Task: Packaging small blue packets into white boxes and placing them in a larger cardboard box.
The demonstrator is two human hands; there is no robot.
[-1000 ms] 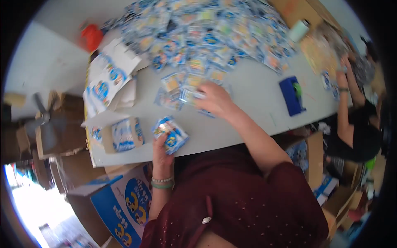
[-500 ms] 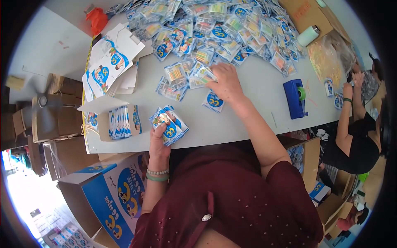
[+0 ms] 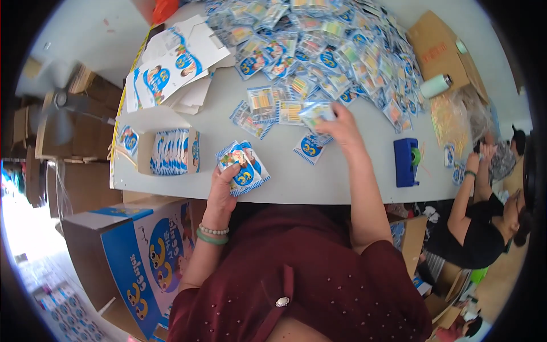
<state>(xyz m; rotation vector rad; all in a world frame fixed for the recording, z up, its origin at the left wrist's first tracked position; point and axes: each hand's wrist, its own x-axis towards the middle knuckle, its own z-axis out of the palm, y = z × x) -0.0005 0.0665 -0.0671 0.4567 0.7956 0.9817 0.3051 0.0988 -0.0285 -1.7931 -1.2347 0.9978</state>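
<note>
My left hand [image 3: 222, 188] is closed on a few blue-and-white packets [image 3: 250, 165], fanned slightly, its thumb across their front. Farther right, my right hand [image 3: 343, 130] pinches a single clear-faced packet [image 3: 315, 113] by its edge, tilted above the table. Under it lies a packet [image 3: 309, 147] with its blue printed side up. Several more packets [image 3: 261, 104] with coloured sticks showing lie just left of that hand. An open white carton [image 3: 146, 157], left of my left hand, holds a row of packets standing on edge [image 3: 170, 151].
A large heap of packets [image 3: 336, 43] covers the table's far side. Flattened printed cartons [image 3: 165, 68] are stacked far left. A blue tape dispenser [image 3: 405, 162], a pale green bottle [image 3: 436, 86] and a cardboard box [image 3: 447, 48] stand right. A co-worker [image 3: 476, 214] sits at the right.
My right hand has lifted a packet off the small group and drawn it rightward. My left hand still holds its packets. The whole view has shifted a little.
</note>
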